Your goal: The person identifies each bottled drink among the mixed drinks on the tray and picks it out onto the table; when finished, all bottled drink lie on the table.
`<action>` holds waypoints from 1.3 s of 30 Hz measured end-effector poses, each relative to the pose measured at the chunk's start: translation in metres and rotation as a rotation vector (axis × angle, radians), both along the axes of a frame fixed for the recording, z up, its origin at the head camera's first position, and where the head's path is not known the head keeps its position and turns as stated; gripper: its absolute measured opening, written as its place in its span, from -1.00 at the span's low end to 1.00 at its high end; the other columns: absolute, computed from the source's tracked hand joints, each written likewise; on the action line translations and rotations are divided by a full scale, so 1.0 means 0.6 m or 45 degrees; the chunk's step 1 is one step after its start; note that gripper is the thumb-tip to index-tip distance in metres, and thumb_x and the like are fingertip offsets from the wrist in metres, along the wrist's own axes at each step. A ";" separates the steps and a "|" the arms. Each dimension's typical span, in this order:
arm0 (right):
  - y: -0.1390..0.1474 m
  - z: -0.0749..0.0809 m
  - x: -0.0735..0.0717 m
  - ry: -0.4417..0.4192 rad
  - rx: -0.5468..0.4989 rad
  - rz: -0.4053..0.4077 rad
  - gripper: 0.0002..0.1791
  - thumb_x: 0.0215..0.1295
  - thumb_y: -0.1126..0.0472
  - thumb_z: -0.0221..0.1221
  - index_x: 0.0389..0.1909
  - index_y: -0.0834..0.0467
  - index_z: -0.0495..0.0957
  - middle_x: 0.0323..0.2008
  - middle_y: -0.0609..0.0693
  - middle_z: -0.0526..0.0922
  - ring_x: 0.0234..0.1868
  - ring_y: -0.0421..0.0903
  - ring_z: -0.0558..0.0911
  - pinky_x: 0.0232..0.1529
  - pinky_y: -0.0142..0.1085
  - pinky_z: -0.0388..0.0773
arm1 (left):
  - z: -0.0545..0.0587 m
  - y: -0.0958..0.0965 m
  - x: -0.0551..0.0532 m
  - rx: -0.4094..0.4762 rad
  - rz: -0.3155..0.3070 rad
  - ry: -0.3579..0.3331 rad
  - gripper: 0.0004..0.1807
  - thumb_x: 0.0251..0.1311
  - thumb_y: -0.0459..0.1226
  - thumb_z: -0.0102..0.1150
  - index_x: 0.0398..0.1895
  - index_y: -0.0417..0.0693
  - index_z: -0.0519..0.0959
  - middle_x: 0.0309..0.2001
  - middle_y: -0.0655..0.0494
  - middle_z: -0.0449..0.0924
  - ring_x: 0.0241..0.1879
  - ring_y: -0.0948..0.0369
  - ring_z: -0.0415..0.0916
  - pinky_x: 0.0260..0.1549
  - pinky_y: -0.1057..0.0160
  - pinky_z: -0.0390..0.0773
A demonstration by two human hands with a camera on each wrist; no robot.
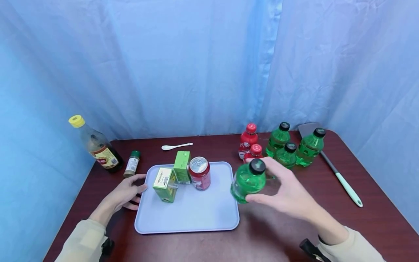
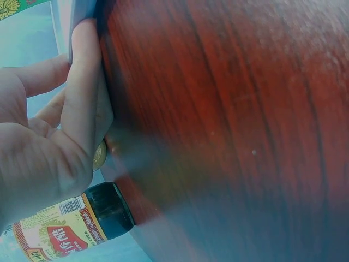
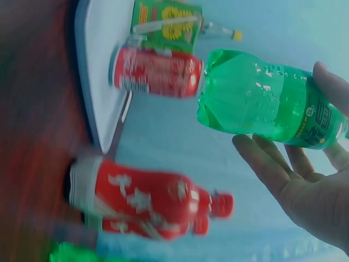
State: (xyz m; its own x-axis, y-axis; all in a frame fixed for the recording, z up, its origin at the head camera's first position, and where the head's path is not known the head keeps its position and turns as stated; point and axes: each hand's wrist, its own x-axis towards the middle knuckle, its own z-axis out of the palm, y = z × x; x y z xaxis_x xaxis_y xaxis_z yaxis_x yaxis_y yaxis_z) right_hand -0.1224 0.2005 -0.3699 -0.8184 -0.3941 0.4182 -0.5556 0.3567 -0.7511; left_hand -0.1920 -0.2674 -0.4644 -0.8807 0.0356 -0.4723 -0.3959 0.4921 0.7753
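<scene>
My right hand (image 1: 288,189) grips a green soda bottle (image 1: 247,183) with a black cap, raised near the right rim of the pale lavender tray (image 1: 196,218). Thumb and fingers lie on opposite sides of the bottle, seen closer in the right wrist view (image 3: 256,93). At the tray's left edge, my left hand (image 1: 122,193) holds the rim between thumb and fingers; the left wrist view shows this hand (image 2: 49,136) close up. On the tray stand two green drink cartons (image 1: 165,185) and a red soda can (image 1: 200,174).
A yellow-capped dark sauce bottle (image 1: 104,151) and a green-lidded seasoning jar (image 1: 132,163) are at left. Behind the tray lies a white spoon (image 1: 176,146). Two red bottles (image 1: 247,140), three green bottles (image 1: 308,149) and a spatula (image 1: 347,187) occupy the right side.
</scene>
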 end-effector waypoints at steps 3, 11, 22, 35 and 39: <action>0.030 0.006 0.006 -0.015 0.026 -0.083 -0.17 -0.05 0.25 0.61 0.29 -0.06 0.47 0.10 -0.14 0.58 0.03 -0.13 0.61 -0.04 -0.35 0.63 | 0.000 0.000 0.000 0.007 -0.002 -0.001 -0.38 0.51 -0.22 0.08 0.54 -0.09 0.17 -0.10 -0.20 0.50 -0.40 0.05 0.56 -0.49 0.03 0.72; 0.106 0.019 0.015 -0.091 -0.003 -0.265 -0.01 -0.05 0.47 0.54 0.44 0.01 0.36 0.31 -0.02 0.49 0.13 -0.14 0.62 -0.01 -0.39 0.63 | 0.003 -0.002 -0.002 0.003 -0.006 0.002 -0.36 0.51 -0.22 0.08 0.55 -0.10 0.15 -0.14 -0.19 0.54 -0.41 0.05 0.56 -0.48 0.04 0.72; 0.205 0.003 0.013 -0.198 0.067 -0.577 -0.27 0.17 0.33 0.46 0.34 0.02 0.38 0.11 -0.04 0.55 0.00 -0.37 0.65 -0.15 -0.49 0.64 | 0.005 0.001 -0.001 0.015 0.003 -0.004 -0.37 0.50 -0.21 0.09 0.55 -0.09 0.16 -0.09 -0.21 0.52 -0.39 0.04 0.57 -0.47 0.03 0.72; 0.267 -0.066 -0.029 -0.218 0.173 -0.689 -0.23 0.19 0.14 0.48 0.40 -0.08 0.36 0.07 -0.11 0.51 0.07 -0.37 0.47 -0.06 -0.76 0.35 | -0.001 -0.001 0.001 0.014 0.021 -0.004 -0.40 0.51 -0.22 0.08 0.53 -0.05 0.20 -0.09 -0.20 0.52 -0.40 0.03 0.56 -0.49 0.03 0.71; 0.277 -0.086 -0.038 -0.237 0.220 -0.700 -0.23 0.19 0.07 0.48 0.39 -0.07 0.35 0.06 -0.14 0.53 -0.03 -0.40 0.53 -0.15 -0.70 0.39 | -0.002 -0.002 -0.002 0.029 0.019 -0.003 -0.40 0.51 -0.22 0.08 0.53 -0.04 0.20 -0.04 -0.22 0.49 -0.40 0.04 0.56 -0.51 0.03 0.71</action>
State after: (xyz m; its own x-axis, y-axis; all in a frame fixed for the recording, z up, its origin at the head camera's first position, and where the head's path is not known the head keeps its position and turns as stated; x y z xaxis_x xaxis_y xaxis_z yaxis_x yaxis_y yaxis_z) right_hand -0.1454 0.3666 -0.4217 -0.9746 0.0582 0.2161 -0.1199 0.6797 -0.7236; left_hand -0.1930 -0.2687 -0.4654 -0.8803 0.0334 -0.4733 -0.4045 0.4687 0.7853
